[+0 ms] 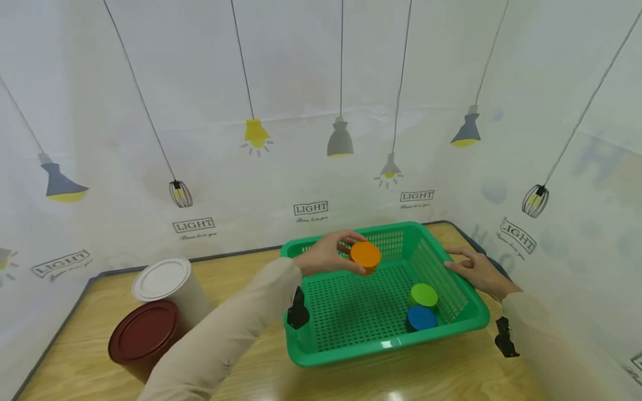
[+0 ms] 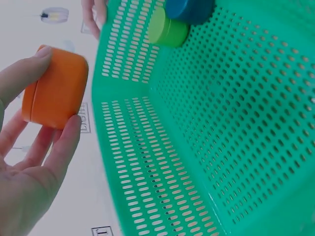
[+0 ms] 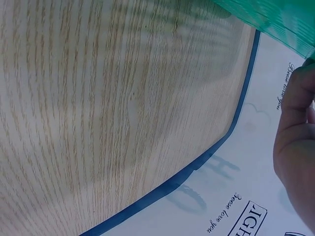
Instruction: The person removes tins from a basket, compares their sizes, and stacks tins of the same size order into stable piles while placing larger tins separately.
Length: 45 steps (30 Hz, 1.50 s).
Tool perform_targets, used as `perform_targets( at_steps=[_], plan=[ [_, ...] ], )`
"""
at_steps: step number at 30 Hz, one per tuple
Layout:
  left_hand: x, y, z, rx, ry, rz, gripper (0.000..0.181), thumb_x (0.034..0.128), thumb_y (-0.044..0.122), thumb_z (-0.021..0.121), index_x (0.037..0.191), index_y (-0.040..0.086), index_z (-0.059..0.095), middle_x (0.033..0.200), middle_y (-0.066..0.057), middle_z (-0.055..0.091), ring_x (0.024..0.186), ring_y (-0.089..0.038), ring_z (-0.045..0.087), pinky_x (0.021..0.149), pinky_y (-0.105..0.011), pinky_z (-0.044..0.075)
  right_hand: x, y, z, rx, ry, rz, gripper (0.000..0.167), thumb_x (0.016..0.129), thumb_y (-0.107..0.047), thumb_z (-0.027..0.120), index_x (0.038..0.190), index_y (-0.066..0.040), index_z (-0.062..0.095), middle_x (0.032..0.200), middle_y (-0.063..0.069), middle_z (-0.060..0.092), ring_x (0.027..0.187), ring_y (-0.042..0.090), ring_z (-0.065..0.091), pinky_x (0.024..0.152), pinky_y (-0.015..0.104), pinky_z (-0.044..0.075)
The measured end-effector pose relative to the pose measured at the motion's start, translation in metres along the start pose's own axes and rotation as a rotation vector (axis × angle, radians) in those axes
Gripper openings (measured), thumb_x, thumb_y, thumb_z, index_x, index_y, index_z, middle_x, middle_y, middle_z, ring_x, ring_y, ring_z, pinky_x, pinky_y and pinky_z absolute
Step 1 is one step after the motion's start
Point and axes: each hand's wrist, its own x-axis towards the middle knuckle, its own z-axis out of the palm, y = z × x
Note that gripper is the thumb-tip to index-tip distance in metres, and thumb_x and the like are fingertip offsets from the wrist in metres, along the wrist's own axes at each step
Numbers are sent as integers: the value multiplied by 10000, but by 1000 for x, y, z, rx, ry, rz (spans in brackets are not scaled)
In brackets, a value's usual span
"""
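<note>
My left hand (image 1: 326,255) holds a small orange round container (image 1: 365,255) between thumb and fingertips, above the far part of a green plastic basket (image 1: 346,357). A seam runs round the orange container (image 2: 59,88) in the left wrist view, where the left hand (image 2: 29,187) has it beside the basket's wall. Inside the basket, a lime-green container (image 1: 423,295) and a blue container (image 1: 421,318) stand side by side near the right wall. My right hand (image 1: 478,273) grips the basket's right rim; in the right wrist view its fingers are partly cut off.
A white lidded can (image 1: 163,278) and a dark red lidded can (image 1: 145,331) stand on the wooden table (image 1: 251,367) at the left, close to my left sleeve. Behind the table's dark edge rises a wall covering (image 1: 301,167) printed with lamps.
</note>
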Motion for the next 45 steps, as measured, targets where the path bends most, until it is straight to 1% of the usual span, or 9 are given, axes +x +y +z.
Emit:
perform_targets(
  at_steps=[6,12,17,22,25,29,36,41,45],
  plan=[
    [-31,6,-13,39,20,63,577,700,185,761,1215,169,503,1155,-7,494,990,-166,496,782,-306,453,0,-1,5,16,-8,-3,580,930,-268,467,1353,54,236,964,235,595,741,242,610,619,345,502],
    [-66,10,-22,-15,35,126,572,698,101,754,1211,82,503,1151,-93,498,970,-226,510,711,-283,500,1,-1,8,16,4,-9,589,923,-290,476,1357,35,247,960,229,598,729,240,613,601,352,505],
    [-94,8,-29,-51,81,112,568,712,106,744,1223,89,496,1167,-100,475,984,-247,484,738,-291,493,1,-2,8,10,12,-5,598,921,-301,478,1364,25,242,981,242,591,740,242,611,604,352,504],
    [-119,0,-38,-88,153,79,575,717,169,746,1230,124,490,1160,-77,479,1007,-250,468,762,-291,489,-1,1,6,-4,13,-35,583,930,-287,464,1368,24,238,1018,272,569,762,239,609,610,344,502],
    [-133,-8,-43,-123,217,63,579,721,167,742,1235,116,480,1159,-85,475,1020,-271,462,775,-308,486,0,2,5,-16,17,-39,585,931,-289,459,1365,34,236,997,259,580,748,227,610,603,337,501],
    [-149,-26,-47,-153,329,37,585,720,134,740,1237,93,471,1155,-120,468,1011,-296,461,793,-335,478,1,3,5,-8,19,-35,594,929,-296,462,1363,38,232,966,236,597,729,220,613,596,340,503],
    [-171,-62,-43,-175,501,-106,582,710,120,746,1228,89,483,1146,-131,481,982,-263,475,795,-351,468,2,3,5,13,13,-30,600,933,-291,455,1365,47,211,948,224,605,718,220,613,596,345,503],
    [-178,-94,-31,-220,615,-230,591,706,130,750,1232,95,485,1175,-109,478,997,-249,467,775,-354,454,1,3,5,8,0,-13,617,935,-289,449,1370,57,181,895,191,621,703,215,611,596,342,501],
    [-179,-128,-17,-224,692,-262,594,703,125,751,1227,47,482,1172,-130,484,989,-260,475,809,-401,432,2,2,4,-11,2,-15,614,935,-292,449,1369,56,190,875,180,624,697,211,607,592,340,498]
  ],
)
